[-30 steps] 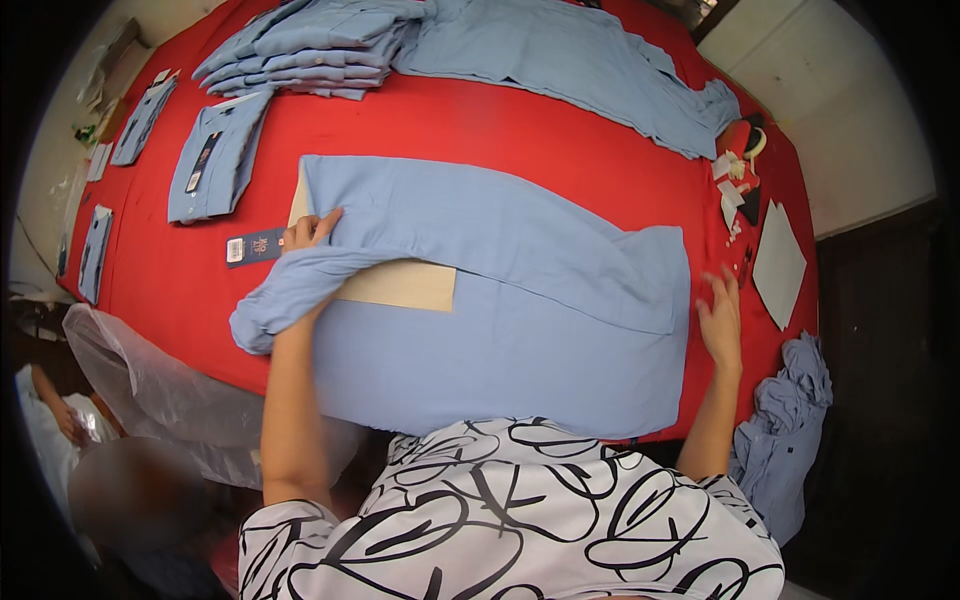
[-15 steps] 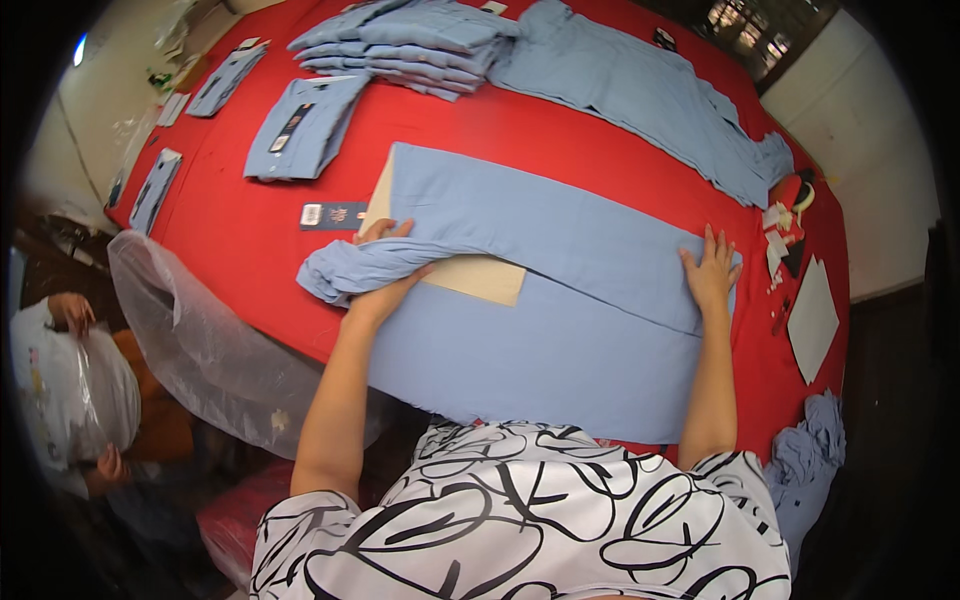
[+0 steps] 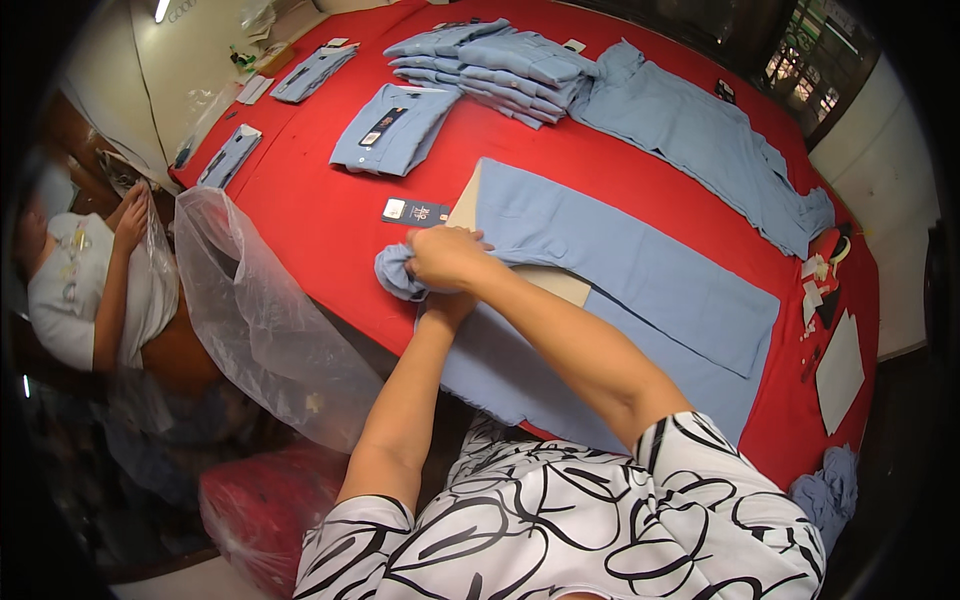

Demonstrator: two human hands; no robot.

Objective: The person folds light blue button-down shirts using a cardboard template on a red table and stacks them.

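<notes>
Together, both hands meet at the left end of a light blue shirt [image 3: 640, 270] spread flat on a red table [image 3: 320, 220]. The right hand [image 3: 447, 257] reaches across the body, its fingers curled down over a bunched sleeve [image 3: 397, 273] and gripping it. The left hand [image 3: 447, 305] sits just beneath the right one, mostly hidden by it, so whether its fingers are open or closed cannot be told; it presses against the shirt at the sleeve's root.

The sleeve is gathered into a wad at the shirt's left edge, near the table's front rim. Under the shirt lies a tan cardboard sheet [image 3: 555, 283], showing in a strip between the folded upper panel and the lower panel, and again at the shirt's top left corner. A dark tag [image 3: 415, 212] lies on the table just beyond the hands, beside that corner.

Farther off, a folded shirt [image 3: 395, 128] lies on the table, and behind it a stack of folded shirts [image 3: 500, 65]. Another unfolded blue shirt [image 3: 700, 140] stretches along the far right. A white paper [image 3: 840, 372] rests at the right rim.

A clear plastic bag [image 3: 262, 320] hangs off the table's left edge. Beyond it a second person [image 3: 85, 290] in a white top holds another bag.
</notes>
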